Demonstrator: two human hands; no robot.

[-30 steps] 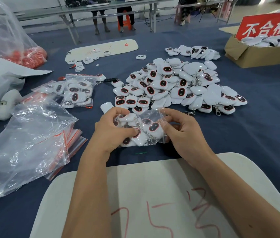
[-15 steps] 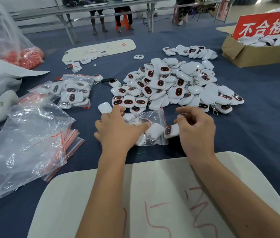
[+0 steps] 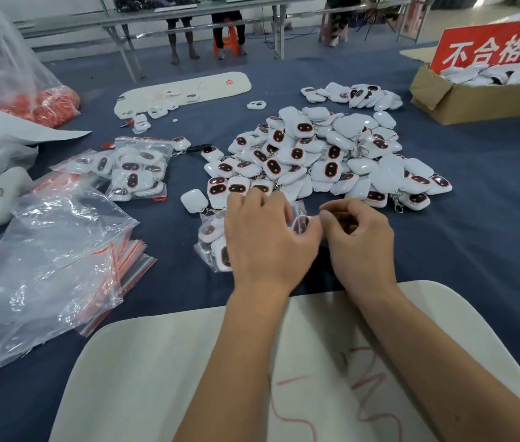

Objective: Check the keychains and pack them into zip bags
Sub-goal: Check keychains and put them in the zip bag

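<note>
A big pile of white keychains (image 3: 316, 154) with dark red-rimmed faces lies on the blue cloth. Just in front of it lies a clear zip bag (image 3: 212, 242) partly filled with keychains. My left hand (image 3: 265, 237) lies over this bag and grips it, hiding most of it. My right hand (image 3: 359, 240), fingers curled, pinches one keychain (image 3: 300, 223) at the bag's right end, between the two hands. A filled zip bag (image 3: 137, 170) lies to the left. One loose keychain (image 3: 193, 200) rests beside the pile.
A stack of empty red-striped zip bags (image 3: 61, 260) lies at the left. A cardboard box (image 3: 475, 103) with a red sign (image 3: 491, 46) stands far right. A white board (image 3: 156, 378) with red marks is nearest me; a second board (image 3: 188, 89) lies farther back.
My right hand moved left and brought the keychain to the bag's mouth. My left hand shifted right over the bag, so the hands now nearly touch.
</note>
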